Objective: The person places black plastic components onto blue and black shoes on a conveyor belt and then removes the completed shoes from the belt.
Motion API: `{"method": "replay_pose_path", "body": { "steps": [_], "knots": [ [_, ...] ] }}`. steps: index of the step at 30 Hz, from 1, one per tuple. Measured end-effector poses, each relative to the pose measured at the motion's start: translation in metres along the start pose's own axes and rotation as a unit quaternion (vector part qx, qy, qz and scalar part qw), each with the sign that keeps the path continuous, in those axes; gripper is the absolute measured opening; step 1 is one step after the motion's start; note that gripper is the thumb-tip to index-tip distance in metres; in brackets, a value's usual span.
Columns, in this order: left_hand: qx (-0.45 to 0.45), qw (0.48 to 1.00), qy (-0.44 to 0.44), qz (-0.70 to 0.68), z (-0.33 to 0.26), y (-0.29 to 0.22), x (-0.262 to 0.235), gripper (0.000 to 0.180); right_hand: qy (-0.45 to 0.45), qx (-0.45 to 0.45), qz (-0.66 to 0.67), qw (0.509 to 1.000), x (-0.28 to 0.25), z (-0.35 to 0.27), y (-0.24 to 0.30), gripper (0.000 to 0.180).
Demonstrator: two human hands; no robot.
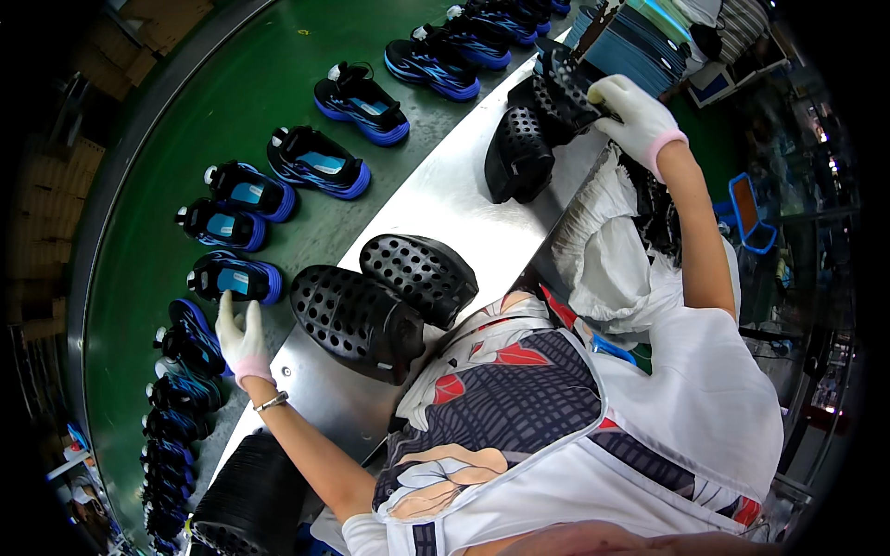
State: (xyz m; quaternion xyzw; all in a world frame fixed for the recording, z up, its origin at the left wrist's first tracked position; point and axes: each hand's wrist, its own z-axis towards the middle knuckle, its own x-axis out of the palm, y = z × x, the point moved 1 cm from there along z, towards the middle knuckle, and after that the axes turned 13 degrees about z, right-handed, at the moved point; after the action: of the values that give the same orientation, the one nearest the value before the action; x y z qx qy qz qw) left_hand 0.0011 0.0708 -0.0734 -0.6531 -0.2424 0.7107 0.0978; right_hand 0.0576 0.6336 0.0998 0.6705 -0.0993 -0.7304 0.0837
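Note:
My left hand (243,345), in a white glove with a pink cuff, is open at the green surface's near edge. Its fingers are apart, and the fingertips reach the near side of a black sneaker (243,276) with a blue sole and light-blue insole. At the upper right, my gloved right hand (638,119) has its fingers closed on the edge of a black perforated shoe form (563,88). Beside that lies another black form (519,156). Two larger perforated forms, one on the left (348,313) and one on the right (417,271), sit between my hands on the metal ledge.
Several more sneakers (320,162) curve in a row along the green surface (232,102). A shiny metal ledge (445,199) runs between it and me. At the lower left is a black ribbed object (250,496). White cloth (603,246) hangs beside my right arm, near a blue-framed item (749,213).

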Motion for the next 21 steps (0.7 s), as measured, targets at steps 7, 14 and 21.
{"method": "replay_pose_path", "body": {
  "steps": [7, 14, 21],
  "knots": [
    [-0.002, 0.944, -0.002, -0.329, -0.014, -0.058, -0.057, 0.051, -0.071, -0.261, 0.060, 0.961, 0.001, 0.039, 0.125, 0.028],
    [0.171, 0.771, 0.136, -0.599, -0.034, -0.089, -0.087, 0.072, 0.040, -0.529, 0.194, 0.825, 0.041, 0.056, 0.292, 0.031],
    [0.094, 0.652, 0.103, -0.745, -0.052, -0.052, -0.071, 0.067, 0.236, -0.494, 0.236, 0.803, 0.071, 0.056, 0.361, 0.033]
  ]
}}
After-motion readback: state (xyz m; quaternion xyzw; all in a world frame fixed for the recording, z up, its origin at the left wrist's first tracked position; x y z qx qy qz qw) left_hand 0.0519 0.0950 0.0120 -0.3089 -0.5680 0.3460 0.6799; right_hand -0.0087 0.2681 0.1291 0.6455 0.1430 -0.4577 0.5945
